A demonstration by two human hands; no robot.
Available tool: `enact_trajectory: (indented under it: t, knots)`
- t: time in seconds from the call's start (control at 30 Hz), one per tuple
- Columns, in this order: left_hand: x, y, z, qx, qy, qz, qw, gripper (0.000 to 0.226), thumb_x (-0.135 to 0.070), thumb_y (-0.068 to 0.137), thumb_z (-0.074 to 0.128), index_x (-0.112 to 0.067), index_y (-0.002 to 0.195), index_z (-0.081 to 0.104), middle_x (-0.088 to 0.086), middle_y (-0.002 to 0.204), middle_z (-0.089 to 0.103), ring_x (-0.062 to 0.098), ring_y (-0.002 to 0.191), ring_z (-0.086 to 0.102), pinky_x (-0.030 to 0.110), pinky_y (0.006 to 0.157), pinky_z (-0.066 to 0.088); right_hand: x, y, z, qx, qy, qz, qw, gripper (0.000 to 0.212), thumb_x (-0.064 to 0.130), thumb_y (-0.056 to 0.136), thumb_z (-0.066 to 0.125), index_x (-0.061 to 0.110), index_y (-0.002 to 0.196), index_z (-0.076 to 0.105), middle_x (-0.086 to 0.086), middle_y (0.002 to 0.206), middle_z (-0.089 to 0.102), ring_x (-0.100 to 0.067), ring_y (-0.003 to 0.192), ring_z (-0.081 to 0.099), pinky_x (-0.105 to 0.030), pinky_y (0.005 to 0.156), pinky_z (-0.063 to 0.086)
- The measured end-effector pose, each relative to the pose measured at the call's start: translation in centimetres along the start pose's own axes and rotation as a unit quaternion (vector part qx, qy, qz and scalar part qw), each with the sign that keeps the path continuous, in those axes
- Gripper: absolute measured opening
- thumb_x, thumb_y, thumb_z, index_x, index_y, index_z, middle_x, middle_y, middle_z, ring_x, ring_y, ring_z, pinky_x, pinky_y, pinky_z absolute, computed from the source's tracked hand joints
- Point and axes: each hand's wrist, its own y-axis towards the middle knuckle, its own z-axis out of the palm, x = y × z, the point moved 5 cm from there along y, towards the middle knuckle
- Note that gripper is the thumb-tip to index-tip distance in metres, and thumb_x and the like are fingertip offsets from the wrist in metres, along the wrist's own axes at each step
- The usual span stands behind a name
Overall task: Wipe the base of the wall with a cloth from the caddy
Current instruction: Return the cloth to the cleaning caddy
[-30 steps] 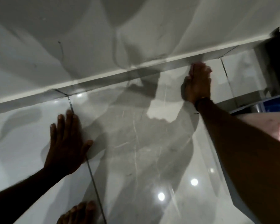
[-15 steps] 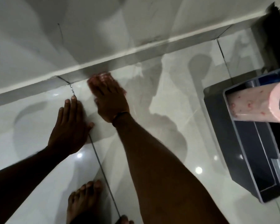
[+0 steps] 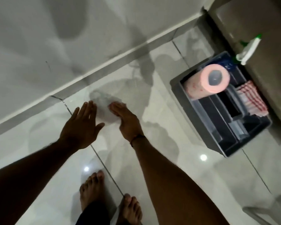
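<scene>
My left hand (image 3: 82,125) hovers over the glossy floor tiles with its fingers spread and nothing in it. My right hand (image 3: 126,119) is stretched out flat beside it, fingers straight, near the grey strip at the base of the wall (image 3: 104,70). A pale blurred patch (image 3: 103,111) lies on the tile between the two hands; I cannot tell whether it is a cloth. The dark grey caddy (image 3: 198,124) stands on the floor to the right, apart from both hands. A folded red-and-white striped cloth (image 3: 251,101) sits in it.
A pink paper roll (image 3: 208,80) stands upright in the caddy. A white spray bottle with green parts (image 3: 248,47) rises at its far end, against a brown cabinet (image 3: 266,30). My bare feet (image 3: 91,189) stand on the tiles below the hands.
My right hand swept left along the wall base, then drew back from it. My left hand lifted off the floor. The view swung right, bringing the caddy fully into sight.
</scene>
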Motion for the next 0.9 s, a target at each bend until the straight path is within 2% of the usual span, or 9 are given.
enact_trajectory:
  t: [0.07, 0.2, 0.3, 0.43, 0.57, 0.63, 0.67, 0.77, 0.9]
  knots:
    - [-3.4, 0.0, -2.1, 0.008, 0.001, 0.029, 1.0, 0.091, -0.064, 0.101, 0.007, 0.0, 0.166, 0.008, 0.022, 0.176, 0.01, 0.037, 0.164, 0.011, 0.051, 0.133, 0.017, -0.8, -3.2, -4.2, -0.046, -0.006, 0.044, 0.998, 0.087, -0.035, 0.073, 0.034, 0.007, 0.145, 0.06, -0.011, 0.154, 0.058, -0.022, 0.152, 0.045, -0.052, 0.132, 0.029]
    - [-11.5, 0.5, -6.1, -0.004, 0.019, 0.124, 0.992, 0.095, -0.068, 0.1, 0.004, 0.0, 0.165, 0.013, 0.022, 0.176, 0.014, 0.036, 0.164, 0.014, 0.049, 0.133, 0.018, -2.1, -10.1, -13.5, -0.183, -0.01, 0.123, 0.975, 0.084, -0.03, 0.082, 0.032, 0.017, 0.147, 0.058, -0.004, 0.156, 0.057, -0.019, 0.153, 0.045, -0.053, 0.13, 0.033]
    - [-17.7, 1.3, -7.4, 0.006, 0.027, 0.204, 0.978, 0.096, -0.069, 0.099, 0.007, -0.001, 0.166, 0.014, 0.02, 0.176, 0.013, 0.035, 0.165, 0.014, 0.047, 0.134, 0.017, -3.4, -14.1, -20.1, -0.316, -0.028, 0.197, 0.928, 0.057, -0.014, 0.1, 0.041, 0.014, 0.145, 0.061, -0.005, 0.155, 0.058, -0.02, 0.149, 0.051, -0.048, 0.126, 0.041]
    - [-26.0, 2.9, -6.8, 0.031, 0.041, 0.308, 0.95, 0.096, -0.07, 0.097, 0.003, -0.006, 0.168, 0.007, 0.015, 0.178, 0.005, 0.03, 0.166, 0.007, 0.042, 0.135, 0.01, -6.0, -17.3, -27.6, -0.413, -0.019, 0.252, 0.875, 0.055, -0.016, 0.098, 0.045, 0.0, 0.15, 0.052, -0.016, 0.156, 0.055, -0.024, 0.145, 0.053, -0.023, 0.124, 0.039]
    - [-32.1, 4.7, -5.3, 0.02, 0.059, 0.362, 0.93, 0.091, -0.066, 0.101, 0.018, -0.003, 0.166, 0.017, 0.019, 0.176, 0.018, 0.036, 0.164, 0.017, 0.046, 0.134, 0.016, -10.6, -18.9, -33.5, -0.426, -0.081, 0.32, 0.842, 0.061, -0.012, 0.094, 0.051, 0.002, 0.153, 0.047, -0.016, 0.156, 0.052, -0.032, 0.144, 0.053, -0.032, 0.123, 0.044]
    - [-34.5, 5.7, -3.9, 0.011, 0.067, 0.383, 0.921, 0.091, -0.067, 0.101, 0.019, -0.003, 0.166, 0.017, 0.02, 0.176, 0.018, 0.037, 0.164, 0.017, 0.047, 0.133, 0.015, -13.1, -19.1, -35.0, -0.449, -0.062, 0.323, 0.831, 0.066, -0.022, 0.092, 0.042, -0.002, 0.155, 0.043, -0.015, 0.161, 0.049, -0.029, 0.15, 0.048, -0.008, 0.121, 0.034]
    - [-35.5, 6.3, -3.1, 0.006, 0.074, 0.39, 0.918, 0.092, -0.068, 0.101, 0.018, -0.003, 0.167, 0.015, 0.019, 0.176, 0.016, 0.036, 0.164, 0.015, 0.048, 0.133, 0.013, -14.4, -18.8, -35.5, -0.451, -0.053, 0.321, 0.831, 0.071, -0.026, 0.09, 0.036, -0.002, 0.156, 0.04, -0.014, 0.163, 0.045, -0.027, 0.153, 0.044, -0.005, 0.122, 0.029]
    - [-37.2, 8.0, -0.3, 0.006, 0.108, 0.396, 0.912, 0.093, -0.07, 0.102, 0.018, -0.006, 0.168, 0.008, 0.018, 0.178, 0.009, 0.034, 0.165, 0.007, 0.051, 0.134, 0.008, -17.5, -17.3, -36.0, -0.372, -0.107, 0.327, 0.862, 0.078, -0.024, 0.09, 0.04, 0.005, 0.162, 0.032, -0.012, 0.172, 0.029, -0.029, 0.162, 0.026, -0.038, 0.136, 0.02]
    - [-37.7, 9.2, 2.2, 0.001, 0.147, 0.385, 0.911, 0.096, -0.074, 0.1, 0.017, -0.006, 0.167, 0.006, 0.017, 0.178, 0.009, 0.037, 0.165, 0.003, 0.055, 0.134, 0.003, -19.9, -15.0, -34.4, -0.283, -0.214, 0.332, 0.874, 0.082, -0.001, 0.094, 0.05, 0.009, 0.167, 0.015, -0.015, 0.177, 0.007, -0.037, 0.165, 0.005, -0.045, 0.137, 0.003]
